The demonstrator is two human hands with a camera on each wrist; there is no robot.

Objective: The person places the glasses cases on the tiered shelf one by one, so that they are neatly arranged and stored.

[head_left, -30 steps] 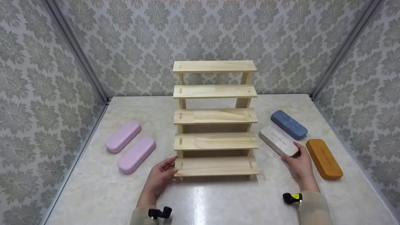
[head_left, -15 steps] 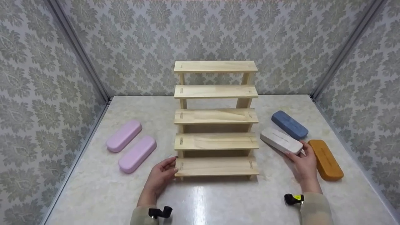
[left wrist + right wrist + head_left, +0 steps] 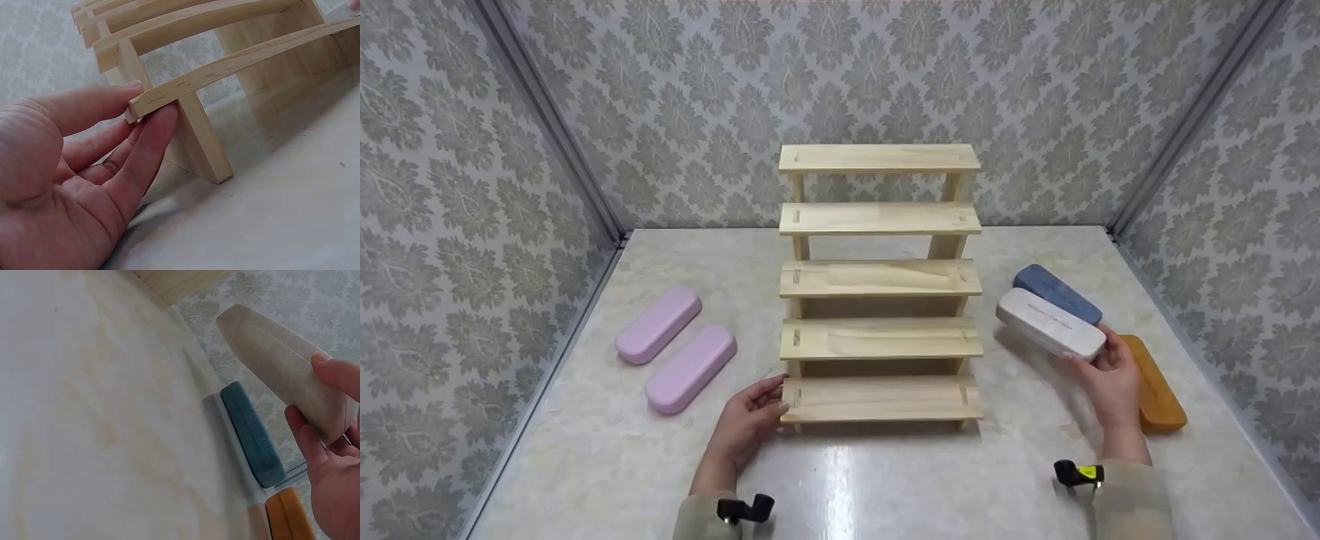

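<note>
My left hand (image 3: 746, 424) pinches the left end of the lowest board of a wooden step shelf (image 3: 881, 341). In the left wrist view the thumb lies over the board (image 3: 163, 97) and fingers are beneath it. My right hand (image 3: 1112, 382) grips the near end of a white glasses case (image 3: 1050, 324), which is raised off the table. The right wrist view shows the white case (image 3: 281, 365) tilted between thumb and fingers, apart from the table. Behind it, partly covered in the head view, lies a blue glasses case (image 3: 1061, 292). An orange glasses case (image 3: 1159, 390) is partly hidden by the right hand.
Two pink glasses cases (image 3: 658, 326) lie side by side on the table (image 3: 585, 450) left of the shelf. Patterned walls (image 3: 840, 75) enclose the back and both sides. A small black camera sits on each wrist.
The right hand has lifted the white glasses case off the table and moved it slightly right, so it now overlaps the blue one in view. The left hand has stayed on the shelf.
</note>
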